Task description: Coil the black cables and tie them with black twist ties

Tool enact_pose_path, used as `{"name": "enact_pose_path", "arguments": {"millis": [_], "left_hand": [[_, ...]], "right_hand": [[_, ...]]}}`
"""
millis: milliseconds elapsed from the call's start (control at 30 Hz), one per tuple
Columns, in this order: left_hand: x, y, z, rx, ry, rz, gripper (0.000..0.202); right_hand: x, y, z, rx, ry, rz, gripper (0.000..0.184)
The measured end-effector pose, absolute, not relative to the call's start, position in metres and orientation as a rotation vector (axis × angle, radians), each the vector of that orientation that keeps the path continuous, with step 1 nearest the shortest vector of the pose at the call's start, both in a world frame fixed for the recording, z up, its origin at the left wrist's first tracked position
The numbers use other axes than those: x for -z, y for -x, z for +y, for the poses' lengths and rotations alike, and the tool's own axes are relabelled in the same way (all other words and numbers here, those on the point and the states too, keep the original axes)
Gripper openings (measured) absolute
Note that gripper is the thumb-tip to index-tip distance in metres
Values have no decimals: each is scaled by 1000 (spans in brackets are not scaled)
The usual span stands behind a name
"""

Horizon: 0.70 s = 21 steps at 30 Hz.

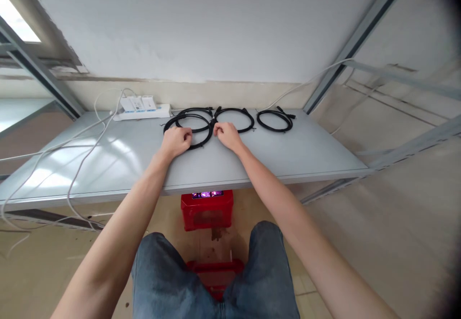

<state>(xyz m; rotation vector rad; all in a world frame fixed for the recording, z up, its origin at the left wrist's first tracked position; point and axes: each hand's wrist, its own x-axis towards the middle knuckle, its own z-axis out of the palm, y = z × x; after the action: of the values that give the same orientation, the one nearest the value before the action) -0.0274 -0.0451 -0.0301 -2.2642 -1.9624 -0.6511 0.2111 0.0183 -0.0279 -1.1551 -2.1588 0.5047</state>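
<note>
Coiled black cables lie along the back of the grey shelf. My left hand (pixel 177 141) is closed at the near left side of the front coil of black cable (pixel 207 139), fingers curled over it. My right hand (pixel 227 134) pinches at the right side of that same coil, where a dark cable end shows by the fingertips; the exact grip is partly hidden. Behind the front coil lies another black coil (pixel 196 109), overlapping it. A third coil (pixel 248 114) sits just behind my right hand. Farther right, a separate coil (pixel 275 130) lies with its plug ends at the upper right.
A white power strip (pixel 144 113) with plugged-in white adapters stands at the back left. White cords (pixel 86 153) trail over the shelf's (pixel 302 158) left side. Metal posts (pixel 345 59) frame the shelf. A red stool (pixel 207 211) stands on the floor below.
</note>
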Motion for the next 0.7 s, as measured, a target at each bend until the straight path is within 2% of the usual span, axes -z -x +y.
{"name": "enact_pose_path", "arguments": {"millis": [700], "left_hand": [[29, 26, -44, 726, 2428, -1921, 16]], "right_hand": [[34, -212, 27, -526, 1179, -2122, 35]]}}
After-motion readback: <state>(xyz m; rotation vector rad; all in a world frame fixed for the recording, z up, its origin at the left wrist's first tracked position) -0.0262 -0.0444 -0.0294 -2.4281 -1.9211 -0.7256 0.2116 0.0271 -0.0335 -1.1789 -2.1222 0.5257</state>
